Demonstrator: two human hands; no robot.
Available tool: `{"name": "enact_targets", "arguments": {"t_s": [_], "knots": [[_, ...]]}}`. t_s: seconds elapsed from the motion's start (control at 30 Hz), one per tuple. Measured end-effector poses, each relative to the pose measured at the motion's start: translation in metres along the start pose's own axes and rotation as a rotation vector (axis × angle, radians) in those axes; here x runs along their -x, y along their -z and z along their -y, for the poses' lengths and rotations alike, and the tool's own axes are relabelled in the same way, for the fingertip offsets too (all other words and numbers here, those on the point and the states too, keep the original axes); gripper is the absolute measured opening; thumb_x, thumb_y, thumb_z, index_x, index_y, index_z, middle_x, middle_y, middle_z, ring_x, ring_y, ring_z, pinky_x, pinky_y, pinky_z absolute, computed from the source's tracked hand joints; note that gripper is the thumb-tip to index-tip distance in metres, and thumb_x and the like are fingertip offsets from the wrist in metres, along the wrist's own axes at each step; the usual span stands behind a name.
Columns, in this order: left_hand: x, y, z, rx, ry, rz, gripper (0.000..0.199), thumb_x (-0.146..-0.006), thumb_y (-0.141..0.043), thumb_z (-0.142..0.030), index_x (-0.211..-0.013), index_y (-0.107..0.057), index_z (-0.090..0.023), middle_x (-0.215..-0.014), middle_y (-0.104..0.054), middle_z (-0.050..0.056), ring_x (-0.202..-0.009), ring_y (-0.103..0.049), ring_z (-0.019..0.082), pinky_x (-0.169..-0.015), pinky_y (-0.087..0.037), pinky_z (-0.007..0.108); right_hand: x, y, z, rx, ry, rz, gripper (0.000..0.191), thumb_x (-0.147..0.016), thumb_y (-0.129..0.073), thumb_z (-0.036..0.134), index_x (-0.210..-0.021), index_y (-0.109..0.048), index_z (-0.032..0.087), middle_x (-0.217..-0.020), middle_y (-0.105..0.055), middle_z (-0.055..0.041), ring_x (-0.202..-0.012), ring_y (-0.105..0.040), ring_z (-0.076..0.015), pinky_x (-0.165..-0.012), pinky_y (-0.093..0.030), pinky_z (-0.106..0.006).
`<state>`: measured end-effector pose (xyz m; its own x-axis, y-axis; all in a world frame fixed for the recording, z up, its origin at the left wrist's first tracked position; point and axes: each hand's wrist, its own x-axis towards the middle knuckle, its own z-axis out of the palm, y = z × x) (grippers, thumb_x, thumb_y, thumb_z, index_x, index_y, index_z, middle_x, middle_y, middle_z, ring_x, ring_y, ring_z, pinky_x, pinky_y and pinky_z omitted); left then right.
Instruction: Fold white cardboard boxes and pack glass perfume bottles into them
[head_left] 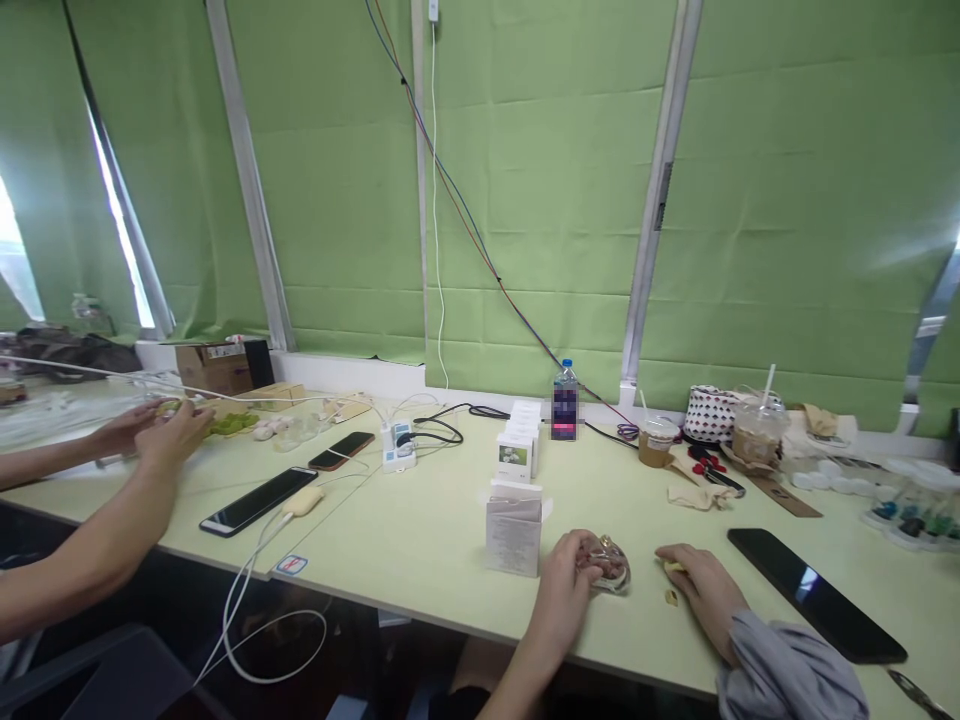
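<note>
My left hand (566, 580) is closed round the side of a small clear container (613, 562) that rests on the table. Reddish-brown pieces show through its wall, and a gold-coloured bit sits at its top. My right hand (705, 592) lies low over the table to the right, fingers bent on a small yellowish piece (674, 567) that is mostly hidden. Just below those fingers lies a tan scrap (670, 597). A pale printed carton (514, 528) stands left of my left hand, with a row of white boxes (515, 455) behind it.
A black phone (814, 592) lies right of my right hand. Farther back stand a bottle (565, 405) and drink cups (656, 442). A power strip (398, 447) with cables is left of centre. At far left, another person's hands (169, 425) work over green pieces.
</note>
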<state>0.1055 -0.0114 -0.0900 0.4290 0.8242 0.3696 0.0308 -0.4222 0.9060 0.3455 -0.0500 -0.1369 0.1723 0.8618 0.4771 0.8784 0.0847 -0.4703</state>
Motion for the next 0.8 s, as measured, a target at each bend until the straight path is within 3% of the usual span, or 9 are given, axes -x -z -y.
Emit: {"name": "enact_targets", "arguments": {"t_s": [0.13,0.3,0.4,0.53,0.67,0.8], "knots": [[0.000,-0.001,-0.001,0.007,0.010,-0.026,0.040,-0.066,-0.048,-0.002,-0.100,-0.061,-0.019,-0.101,-0.067,0.005,-0.097,-0.060,0.021,-0.089,-0.046,0.034,-0.001,0.010,0.004,0.098,0.051,-0.028,0.038,-0.085,-0.035,0.033,-0.106,-0.065,0.021,-0.111,-0.066,-0.0111,-0.103,-0.059,-0.0270,-0.091,-0.045,-0.042],[0.002,-0.002,-0.001,0.054,0.040,-0.019,0.037,-0.067,-0.050,-0.003,-0.099,-0.061,-0.019,-0.099,-0.068,0.005,-0.097,-0.062,0.021,-0.089,-0.047,0.035,0.007,0.025,0.021,0.312,-0.125,0.063,0.033,-0.090,-0.034,0.047,-0.079,-0.056,0.026,-0.083,-0.066,-0.0075,-0.067,-0.063,-0.0252,-0.062,-0.046,-0.039],[0.002,-0.002,-0.003,0.053,0.013,-0.028,0.039,-0.068,-0.051,-0.003,-0.103,-0.059,-0.019,-0.101,-0.067,0.006,-0.096,-0.062,0.020,-0.090,-0.047,0.036,0.014,0.018,0.030,0.340,-0.178,0.153,0.020,-0.087,-0.045,0.040,-0.073,-0.049,0.026,-0.075,-0.067,-0.0053,-0.064,-0.063,-0.0254,-0.060,-0.043,-0.037],[0.000,-0.003,-0.005,0.055,-0.021,-0.032,0.042,-0.068,-0.055,-0.005,-0.108,-0.059,-0.018,-0.108,-0.064,0.008,-0.102,-0.060,0.021,-0.093,-0.046,0.035,0.011,0.013,0.037,0.303,-0.104,0.226,0.015,-0.083,-0.045,0.021,-0.069,-0.047,0.025,-0.076,-0.065,-0.0047,-0.070,-0.065,-0.0240,-0.061,-0.043,-0.034],[-0.005,-0.008,-0.005,0.111,0.015,-0.034,0.043,-0.065,-0.058,-0.005,-0.106,-0.059,-0.018,-0.107,-0.064,0.007,-0.093,-0.063,0.019,-0.087,-0.049,0.033,-0.002,0.030,0.055,0.101,0.016,0.171,0.022,-0.089,-0.036,0.029,-0.080,-0.055,0.025,-0.082,-0.067,-0.0046,-0.071,-0.065,-0.0213,-0.063,-0.048,-0.033],[-0.006,-0.013,-0.008,0.112,0.013,-0.049,0.033,-0.065,-0.058,-0.006,-0.096,-0.060,-0.018,-0.091,-0.067,0.003,-0.086,-0.063,0.018,-0.078,-0.050,0.029,-0.023,0.047,0.088,-0.146,0.078,0.194,0.027,-0.090,-0.033,0.034,-0.098,-0.056,0.024,-0.093,-0.067,-0.0062,-0.073,-0.067,-0.0169,-0.069,-0.053,-0.029]]}}
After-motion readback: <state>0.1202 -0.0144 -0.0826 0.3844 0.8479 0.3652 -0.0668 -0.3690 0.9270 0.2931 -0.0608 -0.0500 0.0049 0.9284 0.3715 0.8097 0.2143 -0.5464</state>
